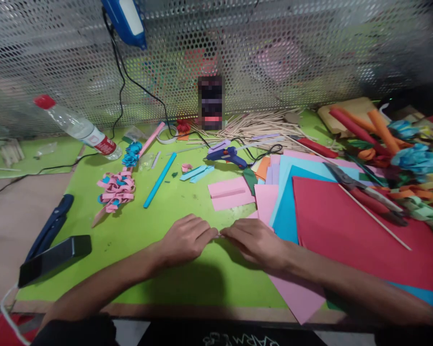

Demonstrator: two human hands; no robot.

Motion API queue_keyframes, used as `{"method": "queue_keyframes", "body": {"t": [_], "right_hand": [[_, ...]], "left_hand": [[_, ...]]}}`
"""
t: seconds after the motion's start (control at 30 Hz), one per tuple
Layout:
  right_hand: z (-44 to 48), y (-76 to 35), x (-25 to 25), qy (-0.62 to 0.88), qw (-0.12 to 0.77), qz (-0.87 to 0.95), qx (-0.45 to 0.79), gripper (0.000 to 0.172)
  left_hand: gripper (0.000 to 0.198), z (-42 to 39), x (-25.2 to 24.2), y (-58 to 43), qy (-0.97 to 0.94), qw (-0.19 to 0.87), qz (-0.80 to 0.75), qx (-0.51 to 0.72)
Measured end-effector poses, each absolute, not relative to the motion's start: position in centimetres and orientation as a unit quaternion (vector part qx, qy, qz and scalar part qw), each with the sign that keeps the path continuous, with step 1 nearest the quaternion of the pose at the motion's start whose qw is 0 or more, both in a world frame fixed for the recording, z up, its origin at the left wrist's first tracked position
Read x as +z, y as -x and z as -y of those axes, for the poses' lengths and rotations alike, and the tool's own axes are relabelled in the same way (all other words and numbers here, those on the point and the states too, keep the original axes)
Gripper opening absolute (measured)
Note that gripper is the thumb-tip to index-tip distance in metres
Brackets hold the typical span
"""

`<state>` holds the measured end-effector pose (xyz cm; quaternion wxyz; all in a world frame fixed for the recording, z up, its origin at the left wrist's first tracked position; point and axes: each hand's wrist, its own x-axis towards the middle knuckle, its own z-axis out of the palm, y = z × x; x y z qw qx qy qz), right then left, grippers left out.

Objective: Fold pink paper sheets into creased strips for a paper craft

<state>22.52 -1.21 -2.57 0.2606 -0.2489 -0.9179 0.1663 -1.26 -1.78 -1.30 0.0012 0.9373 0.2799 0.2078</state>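
My left hand (188, 241) and my right hand (255, 243) meet fingertip to fingertip over the near middle of the green tabletop (130, 278). Both are closed in a pinch. A tiny pale sliver shows between the fingertips; most of it is hidden, and I cannot make out what it is. Beyond the hands lies a pink paper piece (220, 204) with a folded strip on it. Light blue paper strips (198, 174) and a blue paper tube (160, 180) lie farther off. A blue glue gun (226, 156) rests on its side behind the pink paper.
At right, red sheets (346, 216) carry pruning pliers (370, 197) and a thin stick. Thin wooden sticks (260, 127) pile up before the perforated metal screen (173, 62). Leftward are a plastic bottle (77, 129), pink curled-paper flower (117, 190), stapler (50, 226) and black box-shaped device (54, 259).
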Motion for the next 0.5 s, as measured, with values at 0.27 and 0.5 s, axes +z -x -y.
{"method": "queue_keyframes", "body": {"t": [0.27,0.5], "right_hand": [[-0.5,-24.1,-0.5,0.255,0.259,0.899,0.244,0.024],[-1.1,-25.0,0.1,0.255,0.268,0.888,0.273,0.023]], "left_hand": [[0.016,0.5,-0.3,2.3,-0.932,0.085,-0.261,0.236],[0.027,-0.5,-0.5,2.9,-0.927,0.151,-0.265,0.220]]}}
